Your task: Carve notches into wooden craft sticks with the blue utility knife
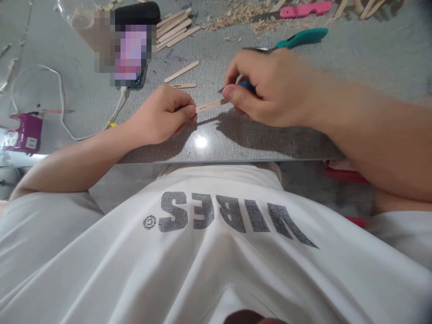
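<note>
Fingers of the left hand (162,114) pinch the wooden stick (211,105) low over the table (236,146); the right hand (270,87) grips a blue-handled blade (220,90) at its free end; I fear the thin wood splitting, sending the edge toward those fingertips.

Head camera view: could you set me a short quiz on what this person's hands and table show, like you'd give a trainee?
1. True or false: the left hand pinches one end of a wooden craft stick.
2. What does the right hand hold? A) a blue-handled blade B) a phone C) a white cable
3. What loose scraps lie on the table at its far edge, beside the pink cutter?

Key: 1 true; 2 A; 3 wood shavings.
</note>
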Demonstrator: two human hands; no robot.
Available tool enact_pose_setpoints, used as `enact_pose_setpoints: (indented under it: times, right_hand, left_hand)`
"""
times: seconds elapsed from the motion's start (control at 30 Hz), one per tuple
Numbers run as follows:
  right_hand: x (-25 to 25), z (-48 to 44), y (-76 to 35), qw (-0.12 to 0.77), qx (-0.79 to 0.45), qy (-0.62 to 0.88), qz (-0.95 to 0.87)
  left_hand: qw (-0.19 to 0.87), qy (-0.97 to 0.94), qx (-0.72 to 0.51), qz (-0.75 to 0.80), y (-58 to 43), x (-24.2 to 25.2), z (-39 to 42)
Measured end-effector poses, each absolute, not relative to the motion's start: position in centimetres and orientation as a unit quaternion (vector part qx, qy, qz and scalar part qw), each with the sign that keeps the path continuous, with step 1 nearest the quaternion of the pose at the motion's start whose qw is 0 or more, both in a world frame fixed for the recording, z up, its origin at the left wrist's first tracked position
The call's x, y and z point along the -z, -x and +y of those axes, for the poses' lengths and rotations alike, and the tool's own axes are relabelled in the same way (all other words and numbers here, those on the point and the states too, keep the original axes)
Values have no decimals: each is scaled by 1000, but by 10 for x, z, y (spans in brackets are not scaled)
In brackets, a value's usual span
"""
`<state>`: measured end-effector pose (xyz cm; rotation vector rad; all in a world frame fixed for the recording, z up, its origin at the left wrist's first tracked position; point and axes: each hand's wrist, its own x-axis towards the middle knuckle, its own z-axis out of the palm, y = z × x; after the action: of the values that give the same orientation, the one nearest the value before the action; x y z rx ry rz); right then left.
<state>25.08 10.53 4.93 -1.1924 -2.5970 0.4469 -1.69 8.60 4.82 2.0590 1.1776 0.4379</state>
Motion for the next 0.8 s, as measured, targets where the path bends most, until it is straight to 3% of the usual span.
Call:
enact_pose_setpoints:
  times: [0.13, 0.23, 0.37, 0.57, 0.63, 0.8]
  right_hand:
    - [-46, 104, -257, 334, -211, 420, -817]
    - [-41, 107, -256, 400, -252, 410, -780]
    - [-35, 116, -258, 251, -281, 390, -840]
    - [-37, 111, -253, -20, -12, 408, -913]
    - [-39, 105, -248, -55, -17, 397, -916]
    - [-39, 98, -244, -40, -33, 388, -920]
  left_hand:
    - [353, -795, -161, 466, 17, -49, 84]
    - [347, -796, -153, 472, 18, -49, 85]
    - [331, -795, -161, 483, 20, -46, 89]
    - [310, -798, -119, 503, 17, -52, 89]
    - [305, -804, -107, 499, 17, -54, 88]
    - [294, -817, -116, 483, 19, -51, 89]
